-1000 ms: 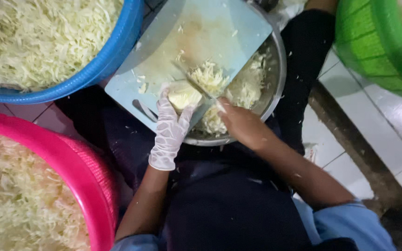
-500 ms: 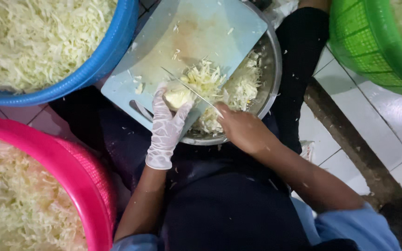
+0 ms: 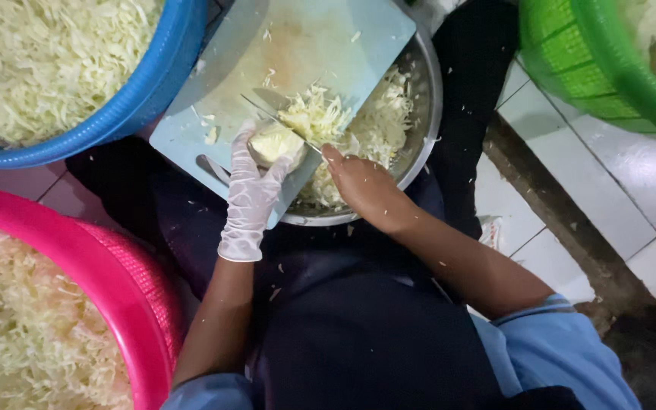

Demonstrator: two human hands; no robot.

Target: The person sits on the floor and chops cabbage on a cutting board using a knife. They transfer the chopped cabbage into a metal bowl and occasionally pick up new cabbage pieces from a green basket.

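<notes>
**Cabbage under the knife on a tilted board**

White floor tiles (image 3: 571, 228) show between three big plastic tubs: a blue tub (image 3: 146, 91) at upper left and a pink tub (image 3: 108, 288) at lower left, both heaped with shredded cabbage, and a green basket (image 3: 578, 68) at upper right. Between them a pale blue cutting board (image 3: 328, 38) lies slanted across a steel bowl (image 3: 423, 99), whose open side already holds a layer of shreds.

Near the board's lower edge the left hand (image 3: 256, 190), in a thin clear glove, is clamped over a chunk of cabbage (image 3: 275, 143), fingers curled on top to pin it down. The right hand (image 3: 362, 186), bare, is closed around the handle of a knife (image 3: 279, 121); the handle itself is hidden inside the fist, while the blade runs up and left, its edge against the cut face of the chunk. A loose pile of shreds (image 3: 316, 114) lies just beyond the blade, touching it.

By the look of it, slicing is the step in hand, with only a small piece left to cut. Any further stroke would call for thin, even spacing and for the gloved fingertips to keep back from the edge, since the chunk is small and the blade is close to them.
</notes>
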